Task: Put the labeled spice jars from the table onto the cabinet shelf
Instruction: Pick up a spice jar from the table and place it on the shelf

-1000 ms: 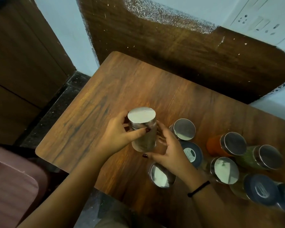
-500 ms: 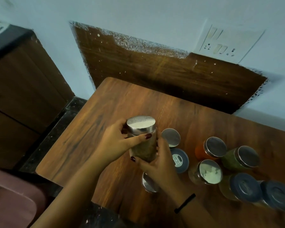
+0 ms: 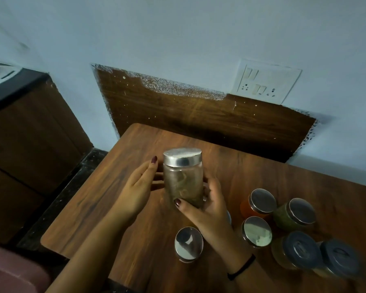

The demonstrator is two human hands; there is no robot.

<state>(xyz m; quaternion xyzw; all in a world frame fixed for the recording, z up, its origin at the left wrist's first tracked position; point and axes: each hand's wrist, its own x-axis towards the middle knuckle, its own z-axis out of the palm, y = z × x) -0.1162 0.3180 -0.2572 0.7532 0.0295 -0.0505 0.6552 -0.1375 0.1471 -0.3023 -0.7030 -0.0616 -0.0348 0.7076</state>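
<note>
Mid-frame, over the table [image 3: 123,187], the right hand [image 3: 207,210] wraps round the bottom of the glass jar [image 3: 183,178], the left hand [image 3: 135,187] lies flat beside it, maybe touching, and smooth glass can slip and break, so hold its sides.

readable text: none | jar [image 3: 183,182]: nothing legible on its glass side | blue lids [image 3: 300,249]: central mark on each, too blurred to read | switch plate [image 3: 266,81]: markings too small to tell
</note>
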